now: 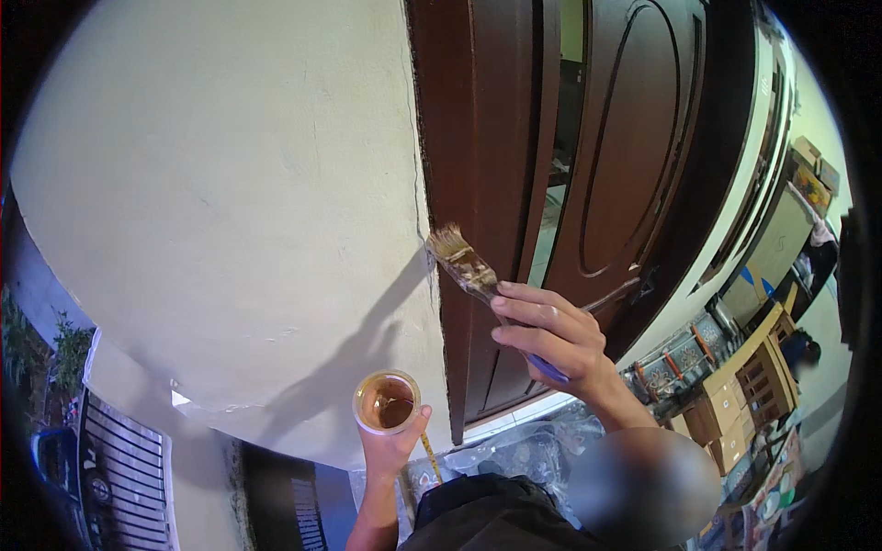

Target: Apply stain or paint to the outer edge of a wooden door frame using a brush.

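My right hand (pixel 559 338) is closed around the handle of a paintbrush (pixel 473 271). Its pale, splayed bristles are at the seam between the cream wall (pixel 230 193) and the dark brown door frame (pixel 501 138); whether they touch it I cannot tell. Lower down, my left hand (pixel 390 452) grips a clear plastic cup (pixel 361 410) with brown liquid inside, in front of the wall's lower part. A thin crack runs down the wall beside the frame. Both the brush and the right hand cast shadows on the wall.
A brown door (pixel 634 147) with a carved oval stands right of the frame, a narrow gap beside it. Cardboard boxes (pixel 721 422) and a wooden bench (pixel 767 376) are at the right, near another person (pixel 801 351). A barred gate (pixel 124 468) is at the lower left.
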### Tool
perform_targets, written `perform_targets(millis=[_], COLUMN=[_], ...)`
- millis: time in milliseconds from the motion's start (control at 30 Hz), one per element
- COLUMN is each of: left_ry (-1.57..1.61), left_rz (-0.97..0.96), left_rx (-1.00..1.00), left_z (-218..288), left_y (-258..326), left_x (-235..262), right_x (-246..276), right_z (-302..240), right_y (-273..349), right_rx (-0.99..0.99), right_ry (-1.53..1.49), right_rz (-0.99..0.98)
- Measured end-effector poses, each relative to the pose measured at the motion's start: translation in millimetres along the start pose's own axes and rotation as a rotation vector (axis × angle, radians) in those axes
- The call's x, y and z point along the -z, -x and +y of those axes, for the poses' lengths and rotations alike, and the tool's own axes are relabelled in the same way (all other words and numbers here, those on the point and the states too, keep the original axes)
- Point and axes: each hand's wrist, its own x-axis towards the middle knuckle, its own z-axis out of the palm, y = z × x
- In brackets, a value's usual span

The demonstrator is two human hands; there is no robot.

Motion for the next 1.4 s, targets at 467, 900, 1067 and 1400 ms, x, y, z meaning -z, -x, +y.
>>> perform_targets(millis=[467, 900, 1067, 1400], left_ry=[-0.044, 0.039, 0.021, -0.032], left_rz=[-0.026, 0.031, -0.042, 0.011], left_rx=[-0.023, -0.026, 0.011, 0.028], left_z=[9.9, 5.8, 3.3, 6.7], left_y=[12.2, 7.2, 11.3, 12.9], left_x=[-17.0, -11.4, -13.0, 2.9], right_x=[48.5, 47.9, 40.7, -8.7], right_z=[52.7, 30.6, 46.4, 4.3], right_y=[-152.2, -101.4, -104.5, 23.2], right_rx=[0.343, 0.336, 0.224, -0.036], right_ry=[0.426, 0.342, 0.302, 0.003], right_rz=[0.382, 0.211, 0.168, 0.009])
